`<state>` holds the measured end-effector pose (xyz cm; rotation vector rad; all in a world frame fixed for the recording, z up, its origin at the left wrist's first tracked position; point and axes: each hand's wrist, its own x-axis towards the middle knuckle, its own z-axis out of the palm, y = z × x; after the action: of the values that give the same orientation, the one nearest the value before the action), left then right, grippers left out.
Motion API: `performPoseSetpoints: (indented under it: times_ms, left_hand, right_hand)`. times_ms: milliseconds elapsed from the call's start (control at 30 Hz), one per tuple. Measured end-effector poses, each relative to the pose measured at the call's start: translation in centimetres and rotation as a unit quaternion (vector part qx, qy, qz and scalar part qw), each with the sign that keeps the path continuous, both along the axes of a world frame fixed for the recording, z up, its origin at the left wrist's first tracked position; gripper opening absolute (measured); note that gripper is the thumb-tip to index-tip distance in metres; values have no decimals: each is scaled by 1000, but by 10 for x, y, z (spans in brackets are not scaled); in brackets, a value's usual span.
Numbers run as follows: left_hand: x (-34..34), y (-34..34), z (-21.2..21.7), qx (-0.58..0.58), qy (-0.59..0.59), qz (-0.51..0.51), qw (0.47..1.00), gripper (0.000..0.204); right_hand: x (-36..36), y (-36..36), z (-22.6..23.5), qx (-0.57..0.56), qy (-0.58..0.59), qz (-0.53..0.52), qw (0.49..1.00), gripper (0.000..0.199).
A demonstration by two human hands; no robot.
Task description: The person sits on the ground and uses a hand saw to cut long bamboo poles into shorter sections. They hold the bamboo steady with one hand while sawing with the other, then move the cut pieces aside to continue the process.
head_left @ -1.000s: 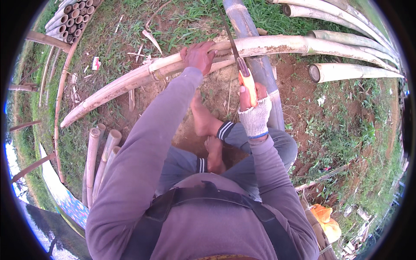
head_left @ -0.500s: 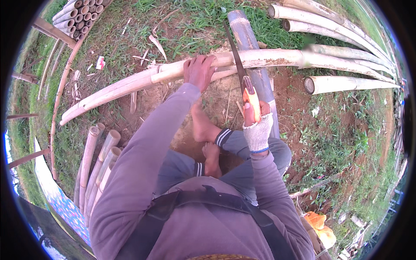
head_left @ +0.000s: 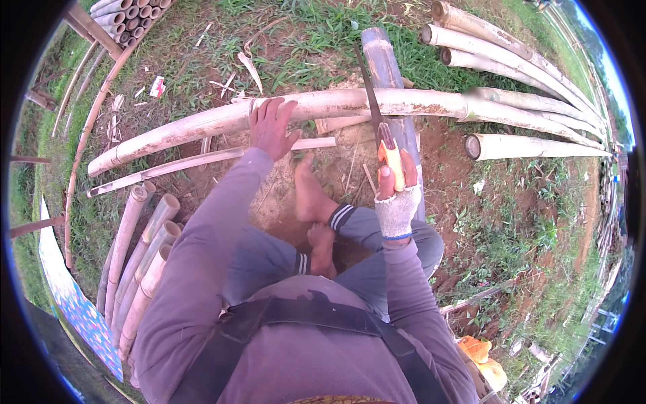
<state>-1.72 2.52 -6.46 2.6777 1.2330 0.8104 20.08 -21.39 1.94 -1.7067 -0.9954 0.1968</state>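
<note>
A long pale bamboo pole (head_left: pixel 323 104) lies crosswise in front of me, over a dark, thick bamboo log (head_left: pixel 397 71). My left hand (head_left: pixel 272 129) is bare, with fingers spread; its fingertips rest on the pole's near side. Beneath that wrist passes a narrow split bamboo strip (head_left: pixel 195 161), apart from the pole at its left end. My right hand (head_left: pixel 397 192), in a white fingerless glove, is closed round the orange handle of a handsaw (head_left: pixel 370 91). The dark blade points away from me and crosses the pole beside the log.
Several bamboo poles (head_left: pixel 498 57) lie at the far right, and cut lengths (head_left: pixel 134 242) stand at my left. Stacked bamboo tubes (head_left: pixel 131 23) fill the far left corner. My bare feet (head_left: pixel 313 192) are just below the pole. An orange bag (head_left: pixel 481 357) lies low on the right.
My left hand has shifted left along the pole and its fingers have spread. The split strip has come away from the pole toward me. My right hand still holds the saw in nearly the same place.
</note>
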Motion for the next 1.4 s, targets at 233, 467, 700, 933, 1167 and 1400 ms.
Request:
performPoseSetpoints:
  times_ms: [233, 467, 700, 933, 1167, 1400]
  left_hand:
    - [9, 67, 9, -150, 268, 33, 951, 94]
    - [-1, 77, 22, -168, 262, 18, 950, 92]
    - [8, 76, 14, -158, 244, 10, 957, 77]
    - [5, 82, 23, -182, 268, 10, 946, 70]
    - [7, 79, 18, -161, 257, 11, 953, 76]
    - [11, 81, 25, -182, 258, 6, 949, 82]
  right_hand:
    - [-11, 4, -15, -6, 32, -15, 999, 47]
    - [-40, -93, 2, -59, -46, 2, 997, 54]
    - [-6, 35, -3, -15, -54, -23, 998, 43]
    - [-19, -31, -18, 22, 38, -16, 999, 48]
    - [-33, -46, -12, 35, 17, -23, 999, 43]
    - [16, 61, -2, -10, -27, 13, 999, 37]
